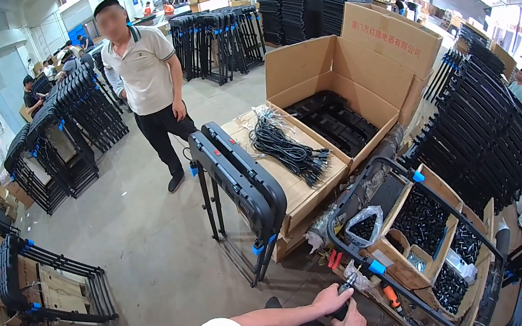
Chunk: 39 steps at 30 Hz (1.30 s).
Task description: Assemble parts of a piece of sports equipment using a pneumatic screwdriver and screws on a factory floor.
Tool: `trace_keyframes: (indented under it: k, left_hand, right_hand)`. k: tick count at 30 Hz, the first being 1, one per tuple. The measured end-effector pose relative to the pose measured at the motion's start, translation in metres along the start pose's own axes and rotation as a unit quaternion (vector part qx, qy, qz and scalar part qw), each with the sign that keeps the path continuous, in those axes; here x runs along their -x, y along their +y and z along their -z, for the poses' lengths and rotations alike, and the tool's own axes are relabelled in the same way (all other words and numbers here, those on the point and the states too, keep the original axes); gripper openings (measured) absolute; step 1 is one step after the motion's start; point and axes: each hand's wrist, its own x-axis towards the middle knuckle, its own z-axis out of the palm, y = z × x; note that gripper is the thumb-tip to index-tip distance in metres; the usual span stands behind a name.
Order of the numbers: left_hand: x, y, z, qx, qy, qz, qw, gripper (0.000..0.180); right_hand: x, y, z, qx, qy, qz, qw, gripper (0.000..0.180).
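My left arm reaches across from a white sleeve, and my left hand (332, 299) is closed on the upper part of a black tool, its fingers round it. The tool looks like a power screwdriver (347, 283), with a greyish tip pointing up and away. Just below, my right hand (354, 324) is closed round its lower part; much of the tool is hidden by both hands. Right beside them stands a black tubular frame (404, 279) with blue clips. An orange-handled tool (391, 296) and red-handled pliers (335, 259) lie close by.
A wooden bin (389, 253) holds black fasteners in compartments. Beyond stand two black folding frames (236, 181), a cable bundle (290, 147) on a cardboard-topped surface, and an open carton (300, 69) with black parts. A person (144, 72) stands ahead; stacked frames (478, 125) rise at right.
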Motion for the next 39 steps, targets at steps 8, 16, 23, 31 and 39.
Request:
trace_keyframes:
  k: [8, 16, 23, 31, 39]
  left_hand:
    - [-0.011, -0.001, -0.002, -0.018, 0.007, 0.004, 1.0, 0.079]
    - [-0.023, -0.003, -0.006, -0.014, 0.001, 0.01, 1.0, 0.079]
    - [-0.02, 0.0, -0.002, -0.004, -0.016, 0.012, 1.0, 0.08]
    - [-0.018, -0.01, -0.006, -0.002, -0.014, 0.018, 1.0, 0.082]
    - [-0.009, -0.01, -0.006, -0.011, -0.019, 0.036, 0.999, 0.078]
  right_hand:
    - [-0.009, -0.004, 0.004, -0.006, -0.011, -0.025, 1.0, 0.107]
    - [-0.011, -0.013, 0.013, -0.005, -0.007, -0.054, 0.999, 0.102]
    - [-0.016, 0.005, -0.004, -0.005, 0.021, 0.043, 0.999, 0.074]
    - [-0.008, -0.01, -0.002, 0.005, 0.007, 0.01, 1.0, 0.068]
    - [-0.001, -0.014, -0.003, 0.019, -0.014, -0.003, 1.0, 0.069]
